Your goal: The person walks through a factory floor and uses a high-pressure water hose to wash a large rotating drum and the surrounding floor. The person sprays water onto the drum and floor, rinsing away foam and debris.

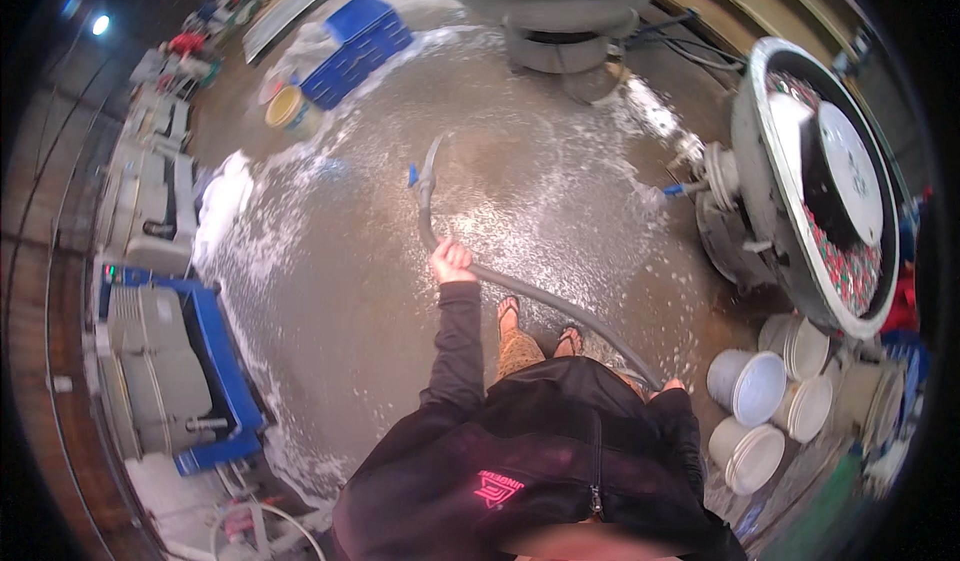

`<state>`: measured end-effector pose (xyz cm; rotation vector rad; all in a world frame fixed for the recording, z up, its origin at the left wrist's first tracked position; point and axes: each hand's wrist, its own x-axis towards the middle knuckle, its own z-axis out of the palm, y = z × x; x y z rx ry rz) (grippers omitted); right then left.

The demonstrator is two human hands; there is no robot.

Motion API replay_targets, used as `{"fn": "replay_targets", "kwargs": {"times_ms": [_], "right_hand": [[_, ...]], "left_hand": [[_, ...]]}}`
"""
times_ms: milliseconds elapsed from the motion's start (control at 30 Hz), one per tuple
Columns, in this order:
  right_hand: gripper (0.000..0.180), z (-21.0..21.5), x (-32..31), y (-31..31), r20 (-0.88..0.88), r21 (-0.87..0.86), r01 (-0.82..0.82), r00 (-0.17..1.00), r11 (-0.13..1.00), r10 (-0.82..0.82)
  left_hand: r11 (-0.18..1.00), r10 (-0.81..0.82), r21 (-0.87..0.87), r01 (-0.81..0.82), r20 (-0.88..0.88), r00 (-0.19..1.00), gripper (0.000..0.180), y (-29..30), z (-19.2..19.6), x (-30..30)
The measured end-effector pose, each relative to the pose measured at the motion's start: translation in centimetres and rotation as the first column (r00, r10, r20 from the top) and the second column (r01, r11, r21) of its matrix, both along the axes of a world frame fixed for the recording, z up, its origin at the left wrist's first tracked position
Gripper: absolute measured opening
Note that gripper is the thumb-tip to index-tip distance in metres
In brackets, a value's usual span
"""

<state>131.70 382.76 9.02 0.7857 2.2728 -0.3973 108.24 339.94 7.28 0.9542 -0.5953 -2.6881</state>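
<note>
My left hand (452, 261) is wrapped round a grey hose (530, 289) close to its outlet end. A valve with a blue handle (412, 175) sits on the hose just beyond my fist, and water (434, 151) sprays out of it onto the wet floor (340, 291). The hose runs back across my front to my right side. There my right hand (668, 389) is closed on it, partly hidden by the dark sleeve.
Round tubs of small coloured pieces (745, 131) stand at the right and far side. White buckets (745, 386) cluster at lower right. Far left are blue crates (355, 56) and a yellowish bucket (292, 111); a blue pallet jack (225, 371) stands left. White foam (225, 201) edges the floor.
</note>
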Motion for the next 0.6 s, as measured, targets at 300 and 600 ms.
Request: {"fn": "replay_targets", "kwargs": {"times_ms": [300,600], "right_hand": [[0.039,1.8,-7.6,-3.5,-0.346,0.054,-0.144,0.925,0.988,0.154],[0.03,1.8,-14.3,-10.8,-0.392,-0.054,-0.186,0.908,0.981,0.151]], "left_hand": [[0.979,0.2,0.01,-0.201,-0.183,0.963,0.017,-3.4,7.0,-8.1],[0.982,0.186,0.06,-0.179,-0.137,0.973,0.023,-9.8,8.6,-17.1]]}}
